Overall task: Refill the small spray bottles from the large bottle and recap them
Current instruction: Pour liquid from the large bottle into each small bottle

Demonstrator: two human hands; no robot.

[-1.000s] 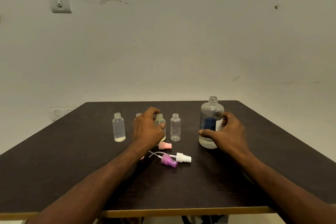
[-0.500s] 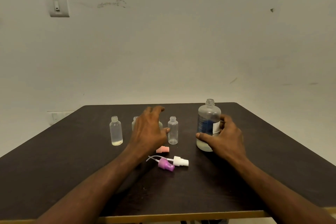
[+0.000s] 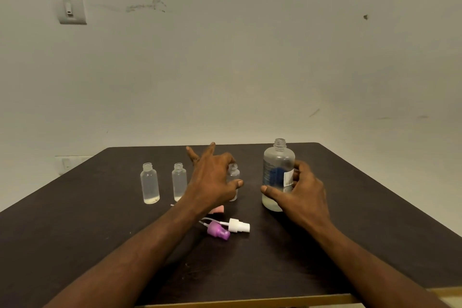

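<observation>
large bottle [image 3: 278, 172] upright, uncapped; small spray bottles [image 3: 149, 184] upright, capless, left.

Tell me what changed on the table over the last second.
The left hand let go of the small bottle it gripped a second ago and lifted with fingers spread; that bottle is now hidden behind it. The right hand kept its grip on the large bottle, which stayed upright on the table. The other small bottles and the loose spray caps did not move.

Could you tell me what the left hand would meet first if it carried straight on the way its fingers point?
Probably nothing on the table: the left hand hovers open, fingers aimed past the small bottles toward the far edge and wall. Depth is uncertain.
</observation>
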